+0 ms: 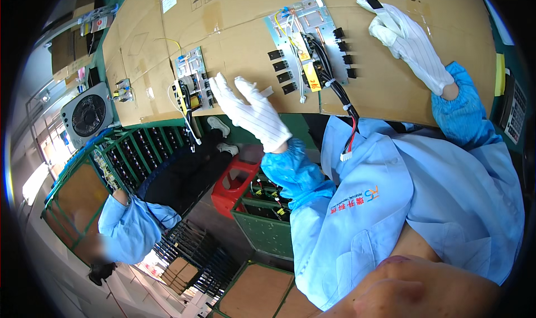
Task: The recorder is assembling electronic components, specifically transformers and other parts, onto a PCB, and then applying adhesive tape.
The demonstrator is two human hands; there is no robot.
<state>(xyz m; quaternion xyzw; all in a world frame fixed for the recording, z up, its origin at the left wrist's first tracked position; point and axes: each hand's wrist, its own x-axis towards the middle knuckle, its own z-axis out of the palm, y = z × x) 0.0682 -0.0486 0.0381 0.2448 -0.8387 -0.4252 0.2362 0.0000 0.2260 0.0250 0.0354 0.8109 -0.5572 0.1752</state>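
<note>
A metal-plate circuit assembly [307,44] lies on the cardboard, with black components along both sides and a yellow label. Its bundle of black cables [338,89] hangs over the near edge, ending in a white connector [347,156]. My left hand [248,111], in a white striped glove, is open left of it, fingers spread. A smaller similar assembly [194,78] lies just beyond those fingertips. On the right, my gloved right hand [403,44] is apart from the larger assembly, its index finger stretched out. A black patch [372,3] shows near that fingertip; what it is, I cannot tell.
Flattened cardboard [223,50] covers the bench. Another small board [123,90] lies far left beside a grey fan [88,114]. A co-worker [134,223] in blue is at a green rack [139,156]. A red stool [234,184] and green crate [262,223] stand below.
</note>
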